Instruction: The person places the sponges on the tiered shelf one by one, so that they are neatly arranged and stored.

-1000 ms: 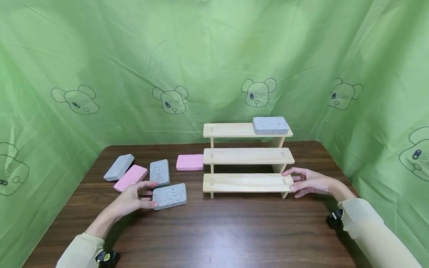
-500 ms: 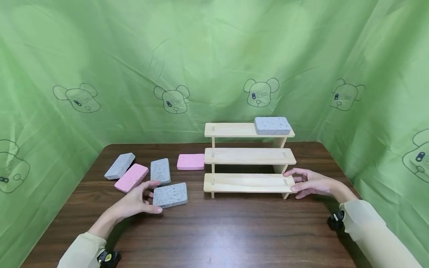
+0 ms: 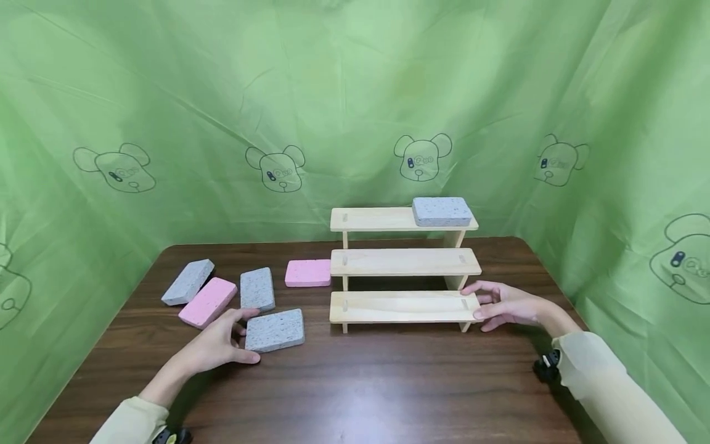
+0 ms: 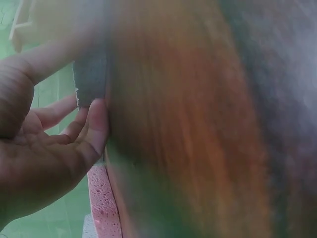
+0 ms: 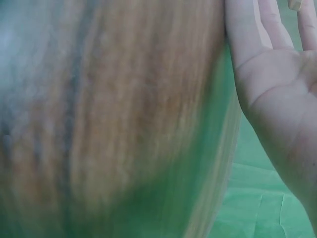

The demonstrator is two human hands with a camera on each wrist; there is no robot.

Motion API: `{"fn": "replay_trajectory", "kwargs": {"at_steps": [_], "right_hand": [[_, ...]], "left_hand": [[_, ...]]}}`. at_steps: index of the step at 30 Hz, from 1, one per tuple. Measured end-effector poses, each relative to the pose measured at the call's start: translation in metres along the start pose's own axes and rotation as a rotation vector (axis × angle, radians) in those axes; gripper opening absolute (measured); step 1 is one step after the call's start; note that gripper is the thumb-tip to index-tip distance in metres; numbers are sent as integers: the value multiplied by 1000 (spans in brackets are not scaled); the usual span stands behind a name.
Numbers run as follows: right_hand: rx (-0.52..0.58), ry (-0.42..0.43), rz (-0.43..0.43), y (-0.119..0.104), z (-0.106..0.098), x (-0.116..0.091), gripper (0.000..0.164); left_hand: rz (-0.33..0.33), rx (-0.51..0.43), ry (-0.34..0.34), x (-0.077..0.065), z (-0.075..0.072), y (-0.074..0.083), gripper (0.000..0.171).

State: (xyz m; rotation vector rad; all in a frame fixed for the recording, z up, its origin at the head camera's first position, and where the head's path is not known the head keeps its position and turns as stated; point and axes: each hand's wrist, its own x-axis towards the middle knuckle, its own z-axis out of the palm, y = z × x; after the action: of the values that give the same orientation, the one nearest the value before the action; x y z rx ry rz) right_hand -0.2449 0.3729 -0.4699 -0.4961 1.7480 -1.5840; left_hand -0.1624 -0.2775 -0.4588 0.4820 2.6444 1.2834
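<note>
A three-tier wooden display shelf point(image 3: 405, 304) stands on the table. My right hand point(image 3: 505, 305) grips the right end of its lowest tier, thumb at the front corner and index finger at the back edge. My left hand point(image 3: 213, 345) holds the left end of a grey speckled sponge point(image 3: 275, 330), with the thumb along its near edge and the index finger at its far edge. In the left wrist view, fingers point(image 4: 96, 121) touch that sponge's end. Another grey sponge point(image 3: 442, 211) lies at the right of the top tier.
Left of the shelf lie a pink sponge point(image 3: 308, 272), a grey sponge point(image 3: 257, 290), another pink sponge point(image 3: 208, 302) and a tilted grey sponge point(image 3: 188, 282) leaning against it. A green curtain point(image 3: 355, 111) surrounds the brown table point(image 3: 355, 394).
My left thumb has slid from the grey sponge's left end round to its near edge. That sponge has shifted slightly towards me. The right hand stays on the shelf.
</note>
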Motion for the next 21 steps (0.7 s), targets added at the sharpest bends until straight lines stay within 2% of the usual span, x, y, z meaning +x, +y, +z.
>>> {"fn": "replay_trajectory", "kwargs": {"at_steps": [5,13,21], "right_hand": [[-11,10,12,-2,3,1,44],[-23,15,11,-6,4,-3,44],[-15,-13,-2,-5,1,0,44]], "left_hand": [[-39,-50,10,0,0,-1,86],[-30,-22,27,0,0,2,83],[-51,-9,30,0,-4,4,82]]}}
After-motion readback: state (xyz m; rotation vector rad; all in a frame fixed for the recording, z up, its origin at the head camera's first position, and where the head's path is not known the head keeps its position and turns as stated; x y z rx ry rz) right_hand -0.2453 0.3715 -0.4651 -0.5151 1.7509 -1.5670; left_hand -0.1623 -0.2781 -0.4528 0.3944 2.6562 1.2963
